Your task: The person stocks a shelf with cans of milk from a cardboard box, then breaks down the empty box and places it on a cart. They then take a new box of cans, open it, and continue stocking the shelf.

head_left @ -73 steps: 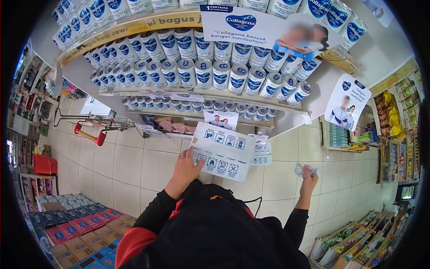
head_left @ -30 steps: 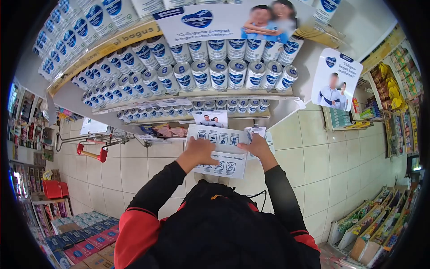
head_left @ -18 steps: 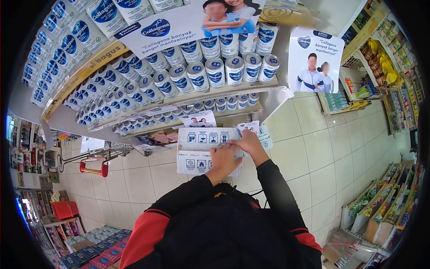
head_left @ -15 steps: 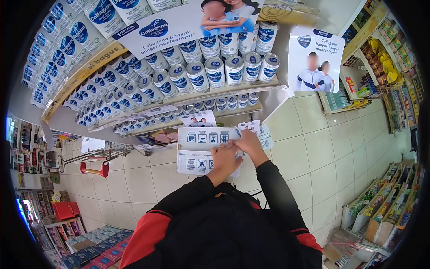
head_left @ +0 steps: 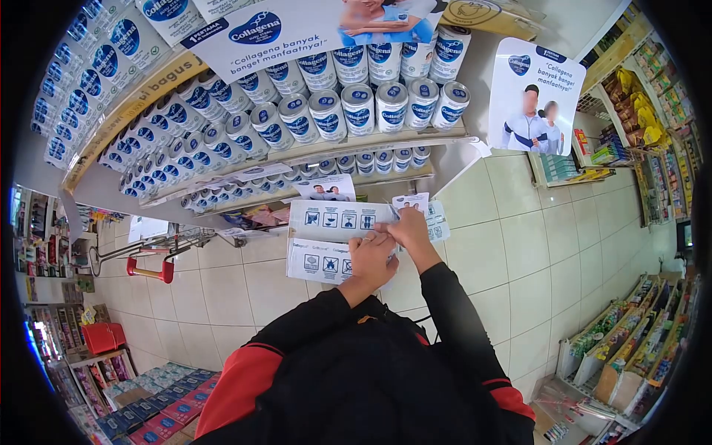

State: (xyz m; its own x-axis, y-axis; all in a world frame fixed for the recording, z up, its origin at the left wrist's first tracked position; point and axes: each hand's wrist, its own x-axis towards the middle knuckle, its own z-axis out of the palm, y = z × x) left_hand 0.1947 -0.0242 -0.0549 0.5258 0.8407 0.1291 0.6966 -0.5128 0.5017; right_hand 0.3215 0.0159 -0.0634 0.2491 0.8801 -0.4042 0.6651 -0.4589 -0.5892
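Note:
A white cardboard box (head_left: pixel 317 256) with blue printed symbols is in front of my body, below the shelf edge. A seam runs across its upper face between two flaps. My left hand (head_left: pixel 371 259) lies over the right part of that face, fingers bent and closed at the seam. Beside it, my right hand (head_left: pixel 409 233) grips the box's right end near the seam, its thumb reaching toward the left fingers. The two hands touch or nearly touch. What lies under the fingertips is hidden, and so is the inside of the box.
Above the box, display shelves hold rows of white-and-blue cans (head_left: pixel 358 111). A poster board (head_left: pixel 535 122) stands at right. On the left is a metal cart with a red handle (head_left: pixel 150 271). Tiled floor (head_left: pixel 482 252) surrounds the box; product racks (head_left: pixel 630 348) stand at lower right.
The view has shifted slightly, so the shelves and box appear a little to the left. My right hand has moved slightly along the box's right end; both hands stay on the box.

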